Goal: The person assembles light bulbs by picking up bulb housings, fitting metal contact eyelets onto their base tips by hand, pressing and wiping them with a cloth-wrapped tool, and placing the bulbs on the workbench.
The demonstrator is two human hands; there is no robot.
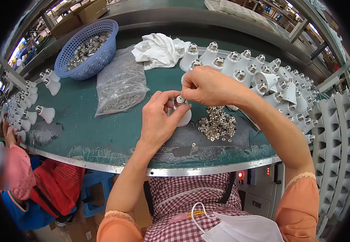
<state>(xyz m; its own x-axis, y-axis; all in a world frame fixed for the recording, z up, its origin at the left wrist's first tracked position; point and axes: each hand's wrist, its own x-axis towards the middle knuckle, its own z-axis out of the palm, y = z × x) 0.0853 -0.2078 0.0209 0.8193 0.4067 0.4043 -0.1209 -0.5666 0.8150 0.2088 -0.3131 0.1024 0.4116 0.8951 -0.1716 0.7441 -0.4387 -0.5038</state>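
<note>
A white LED bulb housing point(185, 117) with a metal screw cap stands upright at the middle of the green table. My left hand point(155, 120) is closed around its cap end, thumb and forefinger on either side. Just above and to the right, my right hand point(211, 86) is closed in a pinch, fingertips close by the cap's top. Whatever is between those fingertips is hidden. To the right of the housing lies a pile of small shiny metal contacts point(217, 124), with a single one lying apart near the front.
A clear bag of thin metal pins point(120, 82) lies left of centre, beside a blue basket point(105, 54) of screw caps. Behind is a white cloth point(158, 50). Many bulb housings point(219, 63) crowd the right; more point(45, 114) stand left, near another person's hand point(11, 136).
</note>
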